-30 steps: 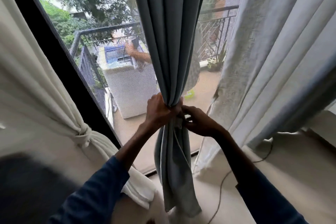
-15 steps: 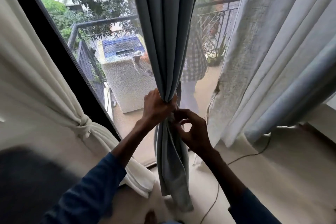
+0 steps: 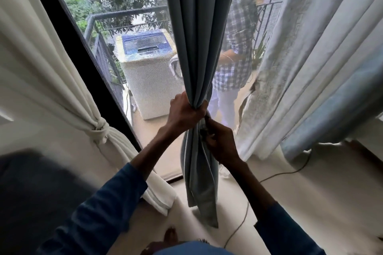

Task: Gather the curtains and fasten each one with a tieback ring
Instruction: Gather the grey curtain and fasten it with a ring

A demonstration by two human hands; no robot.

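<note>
Head view: the cream curtain [image 3: 62, 80] at the left is already tied back. The left hand [image 3: 184, 109] has its grip clenched round the gathered grey-blue curtain [image 3: 199, 37] at centre; the right hand [image 3: 220, 143] pinches what seems the tieback ring [image 3: 204, 128] just below. The pale curtains [image 3: 310, 68] at the right hang unfastened

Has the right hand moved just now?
Yes. The right hand has dropped down the grey curtain, from level with the base of the washing machine to below it.

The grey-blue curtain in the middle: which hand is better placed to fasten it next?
The right hand: its fingertips pinch at the fabric just below the bunch, where a fastening would go. The left hand is wrapped round the gathered grey-blue curtain and is probably needed to hold it together.
</note>
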